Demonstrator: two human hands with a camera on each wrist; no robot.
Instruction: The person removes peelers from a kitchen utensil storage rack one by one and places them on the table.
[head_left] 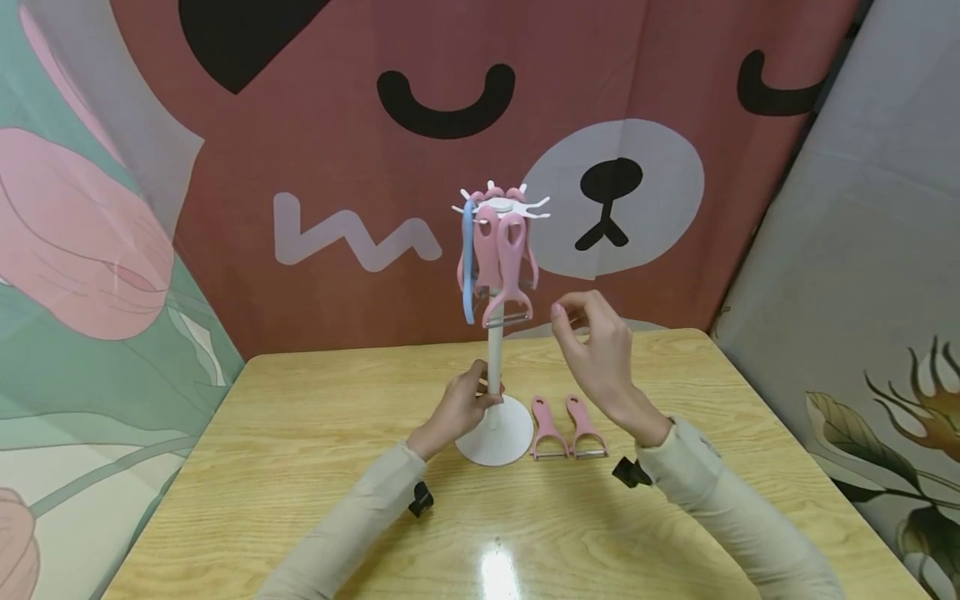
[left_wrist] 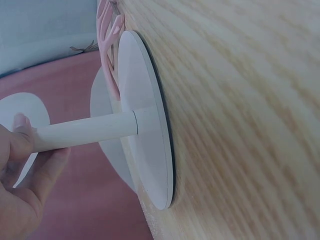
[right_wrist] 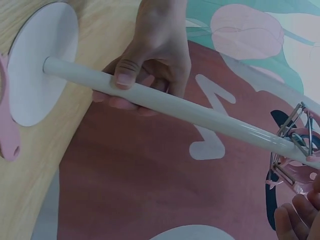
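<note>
A white stand (head_left: 496,346) with a round base and a ring of hooks (head_left: 517,205) stands upright on the table. My left hand (head_left: 460,410) grips its pole low down, thumb and fingers wrapped around it in the right wrist view. Several pink peelers (head_left: 512,258) hang from the hooks, with a blue peeler (head_left: 468,262) edge-on at their left. To the right of the hanging peelers, my right hand (head_left: 597,352) is raised with fingers loosely bent and nothing visible between them. In the right wrist view its fingertips (right_wrist: 300,217) appear close beside the hanging peelers.
Two pink peelers (head_left: 576,427) lie side by side on the wooden table (head_left: 315,467), just right of the stand's base (head_left: 480,448). A printed curtain (head_left: 337,308) hangs behind the table, and a pale one (head_left: 847,275) borders its right side.
</note>
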